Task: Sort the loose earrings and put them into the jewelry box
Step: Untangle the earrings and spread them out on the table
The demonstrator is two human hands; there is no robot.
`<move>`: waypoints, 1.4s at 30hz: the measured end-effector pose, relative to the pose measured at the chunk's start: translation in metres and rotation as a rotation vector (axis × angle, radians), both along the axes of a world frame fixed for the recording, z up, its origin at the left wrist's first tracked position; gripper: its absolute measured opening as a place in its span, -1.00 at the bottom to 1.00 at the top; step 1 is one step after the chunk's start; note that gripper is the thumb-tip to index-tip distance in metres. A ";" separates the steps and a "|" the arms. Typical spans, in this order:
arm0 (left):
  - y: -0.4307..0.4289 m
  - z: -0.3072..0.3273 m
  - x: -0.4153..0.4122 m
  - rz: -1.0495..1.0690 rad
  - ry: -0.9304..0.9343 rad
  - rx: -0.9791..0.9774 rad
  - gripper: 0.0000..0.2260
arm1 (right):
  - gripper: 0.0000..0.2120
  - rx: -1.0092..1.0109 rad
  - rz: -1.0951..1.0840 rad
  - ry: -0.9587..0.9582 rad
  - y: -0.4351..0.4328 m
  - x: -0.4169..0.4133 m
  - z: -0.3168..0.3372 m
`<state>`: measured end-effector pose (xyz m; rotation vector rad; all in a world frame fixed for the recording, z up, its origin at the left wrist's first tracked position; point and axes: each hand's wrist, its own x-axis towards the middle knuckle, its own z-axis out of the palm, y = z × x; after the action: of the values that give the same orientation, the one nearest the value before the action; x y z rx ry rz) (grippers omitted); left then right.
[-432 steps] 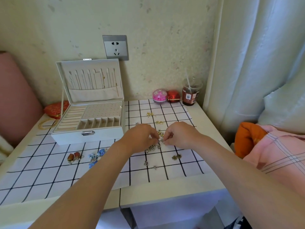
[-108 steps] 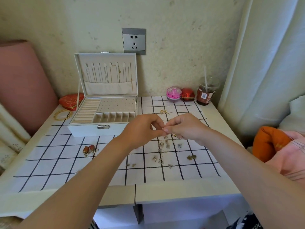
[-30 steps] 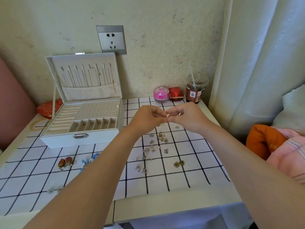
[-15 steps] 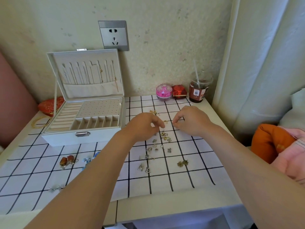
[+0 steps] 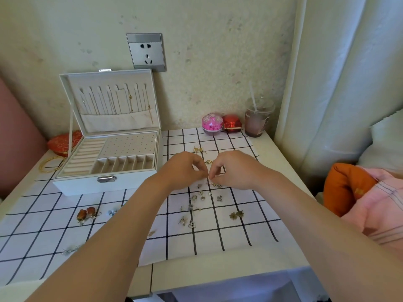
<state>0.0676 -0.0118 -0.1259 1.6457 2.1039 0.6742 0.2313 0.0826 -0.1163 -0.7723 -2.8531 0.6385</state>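
Left hand (image 5: pixel 185 171) and right hand (image 5: pixel 234 171) pinch a barely visible earring (image 5: pixel 209 178) between meeting fingertips; best keep it low over the cloth (image 5: pixel 239 236); the jewelry box (image 5: pixel 87 186) waits at ten o'clock.

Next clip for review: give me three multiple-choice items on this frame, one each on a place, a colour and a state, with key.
1. The cup with a straw stands: A on the floor; B at the table's back right, by the curtain; C at the table's front left.
2. The round pot beside the red box is: A pink; B green; C black.
3. The lid of the jewelry box is: A shut; B detached; C open, upright.
Key: B, curtain right beside it; A, it shows pink; C, trays exposed.
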 end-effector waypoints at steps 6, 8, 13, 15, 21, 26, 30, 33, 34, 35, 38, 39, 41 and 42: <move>-0.011 0.015 -0.009 0.073 -0.100 0.120 -0.94 | -0.92 -0.029 -0.026 -0.111 -0.007 -0.006 -0.002; -0.013 0.018 -0.012 0.081 -0.079 0.153 -0.93 | -0.91 -0.031 -0.037 -0.129 -0.007 -0.008 -0.002; -0.015 0.023 -0.018 0.075 -0.050 0.174 -0.91 | -0.92 -0.049 -0.056 -0.152 -0.003 -0.010 0.001; -0.015 0.023 -0.023 0.078 -0.005 0.171 -0.89 | -0.95 -0.091 -0.081 -0.101 0.000 -0.010 0.003; -0.008 0.023 -0.043 0.120 0.109 0.155 -0.88 | -0.97 -0.200 -0.187 0.259 0.016 -0.024 0.008; 0.003 0.018 -0.049 0.071 0.260 0.088 -0.89 | -0.92 -0.123 -0.222 0.212 0.025 -0.051 -0.006; 0.015 0.010 -0.042 0.014 0.357 -0.019 -0.87 | -0.97 -0.106 -0.269 0.257 0.042 -0.057 -0.007; 0.021 0.002 -0.036 -0.010 0.415 -0.096 -0.86 | -0.94 -0.146 -0.281 0.284 0.054 -0.057 -0.010; 0.022 0.000 -0.035 -0.016 0.432 -0.103 -0.86 | -0.94 -0.157 -0.271 0.266 0.055 -0.057 -0.012; 0.023 -0.001 -0.035 -0.018 0.440 -0.103 -0.85 | -0.94 -0.168 -0.254 0.238 0.056 -0.058 -0.014; 0.022 -0.001 -0.035 -0.014 0.424 -0.105 -0.86 | -0.95 -0.143 -0.174 0.129 0.052 -0.058 -0.017; 0.022 0.000 -0.035 -0.010 0.415 -0.109 -0.87 | -0.94 -0.111 -0.155 0.096 0.051 -0.058 -0.017; 0.022 0.001 -0.033 0.006 0.383 -0.097 -0.89 | -0.93 -0.039 -0.143 0.038 0.050 -0.055 -0.015; 0.023 0.002 -0.033 0.014 0.368 -0.070 -0.90 | -0.94 -0.002 -0.147 0.013 0.050 -0.053 -0.014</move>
<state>0.0349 0.0107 -0.1243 1.8290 2.3580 0.3124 0.1787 0.1325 -0.1305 -0.9632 -2.7517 0.6241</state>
